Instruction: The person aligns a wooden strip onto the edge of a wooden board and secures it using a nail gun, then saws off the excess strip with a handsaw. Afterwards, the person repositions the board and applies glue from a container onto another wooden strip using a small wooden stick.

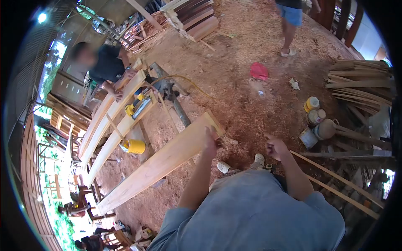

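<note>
Pale wood lies before the left hand point(210, 142): a long board point(159, 161), its near end at that hand, its far end off to the lower left. The hand covers part of the board's edge by the near right corner; whether the fingers grip it or only rest there, I cannot tell. The right hand point(276, 148) is well apart from the board, above the floor point(238, 104), half curled, index finger out, nothing seen in it. Two clogs point(259, 159) show below, between the hands

Past the board's left edge is a yellow bucket point(136, 146), just beside a plank point(104, 152). A yellow tool point(135, 108) lies near that plank's upper end. Beyond it, a person in a dark shirt point(106, 62) leans over more planks, both hands on them

On the other side, two strips point(337, 179) slant away past the right arm. Tins point(309, 138) stand toward the floor's right edge, near a pile of slats point(360, 81). Farther off lies a red bag point(259, 71), and toward the floor's far edge stands someone in blue shorts point(291, 16)
</note>
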Available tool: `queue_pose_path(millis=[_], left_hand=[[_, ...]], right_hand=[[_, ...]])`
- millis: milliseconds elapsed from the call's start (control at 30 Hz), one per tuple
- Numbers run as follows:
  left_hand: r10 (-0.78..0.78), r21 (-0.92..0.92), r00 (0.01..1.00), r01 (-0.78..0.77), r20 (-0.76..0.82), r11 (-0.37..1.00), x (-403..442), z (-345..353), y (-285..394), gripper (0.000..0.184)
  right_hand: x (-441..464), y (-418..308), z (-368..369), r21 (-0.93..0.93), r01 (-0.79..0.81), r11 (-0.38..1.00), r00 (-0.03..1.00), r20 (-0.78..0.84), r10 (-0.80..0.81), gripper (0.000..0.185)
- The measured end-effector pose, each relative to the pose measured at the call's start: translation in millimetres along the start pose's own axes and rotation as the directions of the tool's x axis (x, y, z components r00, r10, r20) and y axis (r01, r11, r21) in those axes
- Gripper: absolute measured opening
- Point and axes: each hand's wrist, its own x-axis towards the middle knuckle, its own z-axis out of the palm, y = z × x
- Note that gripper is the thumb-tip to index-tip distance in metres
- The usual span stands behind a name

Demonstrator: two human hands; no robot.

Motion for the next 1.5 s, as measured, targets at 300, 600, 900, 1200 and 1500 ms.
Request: queue_pose_path(millis=[300,600,900,1200,1500], left_hand=[[0.538,0.484,0.758,-0.338,-0.368,0.807,-57,-132,42,0.039],[0.812,0.873,0.353,0.337,-0.464,0.353,-45,-233,11,0.068],[0.720,0.769,0.274,0.292,-0.637,0.569,-69,-195,37,0.068],[0.664,0.750,0.350,0.289,-0.661,0.595,-84,-188,48,0.063],[0.696,0.748,0.274,0.230,-0.664,0.623,-85,-184,45,0.060]], right_hand=[[87,-55,167,0.000,-0.276,0.961,0.811,0.537,0.233,0.041],[122,-92,236,-0.561,-0.116,0.819,0.889,0.309,0.338,0.038],[131,-99,260,-0.958,0.205,0.199,0.949,0.244,0.199,0.062],[98,-94,279,-0.565,0.437,-0.700,0.874,0.452,0.181,0.060],[85,-93,345,-0.285,0.271,-0.919,0.934,0.307,0.180,0.049]])
